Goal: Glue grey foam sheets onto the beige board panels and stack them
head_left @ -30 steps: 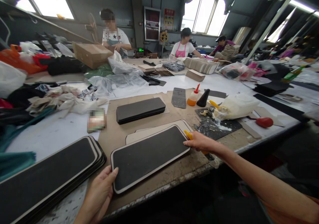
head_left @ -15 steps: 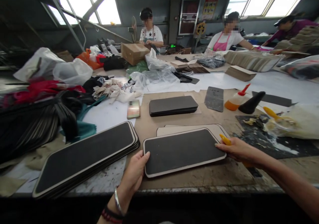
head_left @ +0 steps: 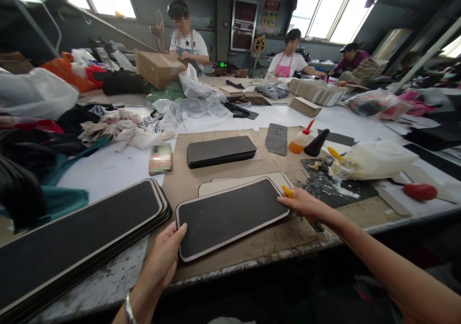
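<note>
A black rounded panel with a pale border lies flat on the brown cardboard work mat near the table's front edge. My left hand grips its near left end, thumb on top. My right hand presses on its right end and also holds a yellow-handled tool whose tip sticks out above the fingers. Under the panel lies a beige cardboard piece of the same shape.
A stack of like panels lies at the left. A dark stack, an orange glue bottle, a black cone, a glue-smeared sheet and a white bag sit beyond. Fabric heaps fill the left. Three people work at the far side.
Only the camera swings left and then back right. Both hands stay on the two ends of the panel, which lies in the same place on the mat.
</note>
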Available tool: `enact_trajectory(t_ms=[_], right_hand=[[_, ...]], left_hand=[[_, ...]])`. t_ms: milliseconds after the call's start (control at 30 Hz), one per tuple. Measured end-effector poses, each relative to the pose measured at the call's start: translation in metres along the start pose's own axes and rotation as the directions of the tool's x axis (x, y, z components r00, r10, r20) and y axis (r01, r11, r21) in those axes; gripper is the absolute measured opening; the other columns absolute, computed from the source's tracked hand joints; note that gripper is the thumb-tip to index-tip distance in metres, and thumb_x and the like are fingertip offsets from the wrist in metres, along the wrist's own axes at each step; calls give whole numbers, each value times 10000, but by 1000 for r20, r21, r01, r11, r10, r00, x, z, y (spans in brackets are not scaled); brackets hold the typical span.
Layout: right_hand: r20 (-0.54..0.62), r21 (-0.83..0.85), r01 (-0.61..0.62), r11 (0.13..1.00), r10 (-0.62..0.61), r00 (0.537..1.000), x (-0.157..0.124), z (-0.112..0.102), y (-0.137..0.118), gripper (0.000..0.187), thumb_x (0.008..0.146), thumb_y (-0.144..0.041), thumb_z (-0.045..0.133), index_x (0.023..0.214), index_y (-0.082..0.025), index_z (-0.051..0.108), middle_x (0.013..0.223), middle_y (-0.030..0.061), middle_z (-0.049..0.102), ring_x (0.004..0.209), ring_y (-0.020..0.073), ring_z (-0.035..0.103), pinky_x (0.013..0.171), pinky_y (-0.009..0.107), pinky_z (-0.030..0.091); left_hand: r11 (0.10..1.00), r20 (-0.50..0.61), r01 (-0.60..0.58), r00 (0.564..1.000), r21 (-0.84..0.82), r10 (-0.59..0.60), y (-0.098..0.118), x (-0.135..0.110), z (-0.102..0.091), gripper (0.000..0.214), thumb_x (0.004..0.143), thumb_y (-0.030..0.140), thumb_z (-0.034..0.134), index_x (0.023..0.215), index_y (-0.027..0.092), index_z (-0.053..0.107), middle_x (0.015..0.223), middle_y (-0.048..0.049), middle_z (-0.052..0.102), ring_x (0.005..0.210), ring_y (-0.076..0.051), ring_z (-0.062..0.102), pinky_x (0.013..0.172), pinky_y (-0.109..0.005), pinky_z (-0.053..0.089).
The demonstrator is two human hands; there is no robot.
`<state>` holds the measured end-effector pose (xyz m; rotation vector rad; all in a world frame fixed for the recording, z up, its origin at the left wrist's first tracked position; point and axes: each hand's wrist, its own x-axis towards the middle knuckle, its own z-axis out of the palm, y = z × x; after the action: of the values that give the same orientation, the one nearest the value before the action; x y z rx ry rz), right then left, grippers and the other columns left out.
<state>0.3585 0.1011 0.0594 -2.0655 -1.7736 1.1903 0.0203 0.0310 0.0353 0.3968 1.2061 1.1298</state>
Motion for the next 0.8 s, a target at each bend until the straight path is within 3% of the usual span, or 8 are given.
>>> enact_trajectory(t_ms=[233, 533, 800], right_hand=[[-35, -65, 56, 996, -58, 998, -2, 0, 0, 254, 773, -347, 485, 588, -182, 431, 431, -56, 382, 418, 77, 366, 419, 199, 294], [-174, -86, 223, 971, -235, 956, -18, -12, -15, 243, 765, -386, 467, 627, -187, 454, 550, -27, 450, 520, 107, 418, 500, 221, 349], [-213, -118, 308, 944, -327, 921, -24, -13, -58, 312, 757, -458, 472, 596, -205, 388, 495, -55, 354, 445, 88, 348, 456, 226, 305]], left_hand=[[1000, -40, 18, 999, 5, -18, 1, -1, 2, 307, 662, 150, 666, 962, 109, 613, 888, -86, 714, 899, -233, 652, 786, -338, 536], [996, -11, -86, 996, -9, 86, 4, -8, 5, 388, 603, 226, 738, 963, 151, 613, 887, -54, 713, 920, -227, 645, 785, -323, 538], [977, -52, -205, 978, -61, 202, 32, -21, -13, 524, 502, 325, 806, 950, 138, 609, 860, -60, 714, 908, -248, 643, 774, -332, 536]])
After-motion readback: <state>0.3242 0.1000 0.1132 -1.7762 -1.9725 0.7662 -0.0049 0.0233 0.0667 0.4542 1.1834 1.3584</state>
